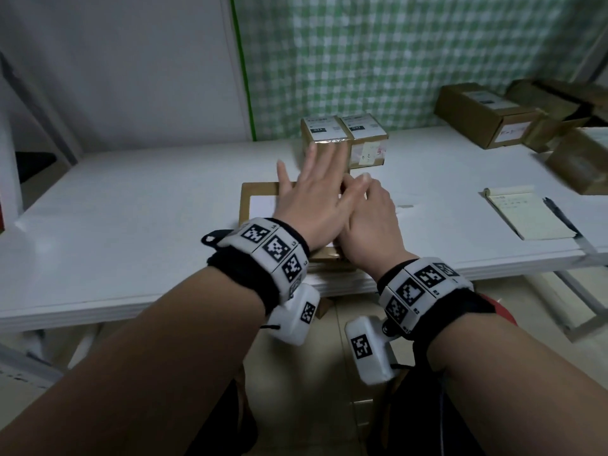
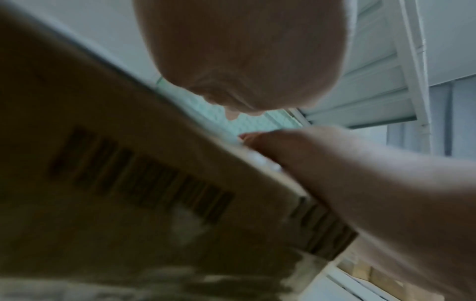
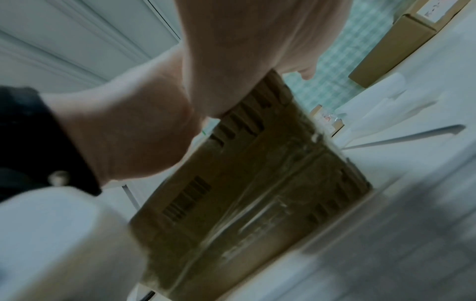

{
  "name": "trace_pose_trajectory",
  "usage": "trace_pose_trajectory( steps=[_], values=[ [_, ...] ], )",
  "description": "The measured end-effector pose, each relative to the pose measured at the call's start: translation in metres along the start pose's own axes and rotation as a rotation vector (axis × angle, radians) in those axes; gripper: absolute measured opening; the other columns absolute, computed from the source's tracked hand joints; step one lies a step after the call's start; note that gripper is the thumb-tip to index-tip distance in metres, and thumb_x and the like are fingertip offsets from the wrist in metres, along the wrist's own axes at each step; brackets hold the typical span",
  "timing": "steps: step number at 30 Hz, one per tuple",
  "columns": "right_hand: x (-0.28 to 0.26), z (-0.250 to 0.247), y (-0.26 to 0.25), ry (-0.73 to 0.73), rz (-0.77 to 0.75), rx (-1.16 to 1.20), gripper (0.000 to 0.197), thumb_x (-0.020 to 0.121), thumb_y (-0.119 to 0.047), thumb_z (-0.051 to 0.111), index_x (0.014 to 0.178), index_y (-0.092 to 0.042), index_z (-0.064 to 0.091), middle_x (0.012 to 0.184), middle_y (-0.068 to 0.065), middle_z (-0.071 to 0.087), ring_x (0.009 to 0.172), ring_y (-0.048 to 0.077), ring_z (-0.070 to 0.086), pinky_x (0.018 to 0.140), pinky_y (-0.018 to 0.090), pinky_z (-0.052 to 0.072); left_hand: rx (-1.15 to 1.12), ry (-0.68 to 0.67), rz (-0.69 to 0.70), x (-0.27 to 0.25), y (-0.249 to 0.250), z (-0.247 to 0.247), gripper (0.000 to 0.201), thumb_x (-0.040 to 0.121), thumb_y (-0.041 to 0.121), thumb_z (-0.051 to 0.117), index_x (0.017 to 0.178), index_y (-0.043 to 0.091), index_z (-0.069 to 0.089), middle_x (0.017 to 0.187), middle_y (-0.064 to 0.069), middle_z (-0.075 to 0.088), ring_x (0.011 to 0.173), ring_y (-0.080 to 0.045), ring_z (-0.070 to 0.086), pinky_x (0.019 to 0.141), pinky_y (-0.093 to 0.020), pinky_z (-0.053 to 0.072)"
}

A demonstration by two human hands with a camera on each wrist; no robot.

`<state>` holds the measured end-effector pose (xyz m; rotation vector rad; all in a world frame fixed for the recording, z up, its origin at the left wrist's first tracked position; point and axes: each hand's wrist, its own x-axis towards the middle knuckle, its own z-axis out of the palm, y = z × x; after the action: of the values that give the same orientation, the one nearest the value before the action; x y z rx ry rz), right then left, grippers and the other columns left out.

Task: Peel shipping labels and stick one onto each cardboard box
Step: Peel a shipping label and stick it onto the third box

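Observation:
A flat cardboard box (image 1: 260, 191) lies near the table's front edge with a white shipping label (image 1: 263, 207) on its top. My left hand (image 1: 316, 189) rests flat on the label with its fingers spread. My right hand (image 1: 365, 199) lies beside it, fingers bent down onto the label's right part near the box's far edge. The left wrist view shows the box's side with a printed barcode (image 2: 134, 173) and the right hand (image 2: 360, 173) on the top edge. In the right wrist view the taped box (image 3: 257, 183) sits under both palms.
Two small labelled boxes (image 1: 324, 136) (image 1: 365, 139) stand just behind the hands. More cardboard boxes (image 1: 487, 116) crowd the back right, one (image 1: 579, 162) nearer. A yellow notepad (image 1: 526, 213) and a pen (image 1: 559, 215) lie to the right. The white table (image 1: 131, 209) is bare on the left.

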<state>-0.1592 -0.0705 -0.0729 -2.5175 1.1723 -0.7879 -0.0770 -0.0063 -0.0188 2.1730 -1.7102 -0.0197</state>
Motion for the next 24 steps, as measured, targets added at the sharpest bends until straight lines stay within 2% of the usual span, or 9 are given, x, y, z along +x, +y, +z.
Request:
trace_pose_trajectory(
  steps=[2,4,8,12,24],
  values=[
    [-0.002,0.002,0.003,0.014,-0.022,0.028,0.044,0.095,-0.038,0.027,0.134,-0.025,0.039,0.126,0.007,0.051,0.118,0.027,0.042,0.099,0.047,0.037,0.059,0.009,0.022,0.001,-0.004,0.009,0.068,0.093,0.06,0.0,0.15,0.025,-0.006,0.16,0.005,-0.002,0.146,-0.015,-0.013,0.113,-0.052,-0.015],
    [-0.004,-0.003,0.002,0.044,-0.039,0.081,0.045,0.095,-0.036,0.027,0.136,-0.022,0.04,0.124,0.013,0.052,0.118,0.031,0.043,0.099,0.047,0.036,0.13,0.044,0.019,0.0,-0.013,0.014,0.067,0.093,0.059,-0.002,0.15,0.025,-0.005,0.16,0.004,0.002,0.146,-0.016,-0.011,0.115,-0.051,-0.013],
    [-0.003,-0.01,-0.004,0.057,-0.059,0.079,0.052,0.089,-0.037,0.024,0.13,-0.017,0.048,0.114,0.015,0.055,0.108,0.033,0.048,0.096,0.046,0.037,0.132,0.052,-0.088,-0.003,-0.035,0.009,0.067,0.091,0.06,-0.004,0.15,0.027,-0.004,0.161,0.003,0.001,0.146,-0.018,-0.011,0.114,-0.051,-0.011],
    [0.0,-0.013,-0.006,0.022,-0.022,0.083,0.05,0.089,-0.033,0.03,0.133,-0.015,0.047,0.118,0.017,0.052,0.11,0.035,0.046,0.1,0.046,0.035,0.124,0.047,-0.156,-0.002,-0.049,0.004,0.067,0.092,0.06,-0.001,0.15,0.028,-0.002,0.161,0.001,0.003,0.146,-0.02,-0.011,0.114,-0.053,-0.01],
    [-0.003,-0.017,-0.009,0.0,-0.006,0.052,0.04,0.095,-0.027,0.034,0.131,-0.016,0.045,0.121,0.016,0.049,0.112,0.034,0.044,0.1,0.046,0.035,0.045,0.075,-0.249,-0.021,-0.081,-0.003,0.071,0.09,0.064,0.003,0.15,0.027,-0.006,0.161,-0.001,-0.004,0.146,-0.02,-0.015,0.114,-0.054,-0.011]
  ],
)
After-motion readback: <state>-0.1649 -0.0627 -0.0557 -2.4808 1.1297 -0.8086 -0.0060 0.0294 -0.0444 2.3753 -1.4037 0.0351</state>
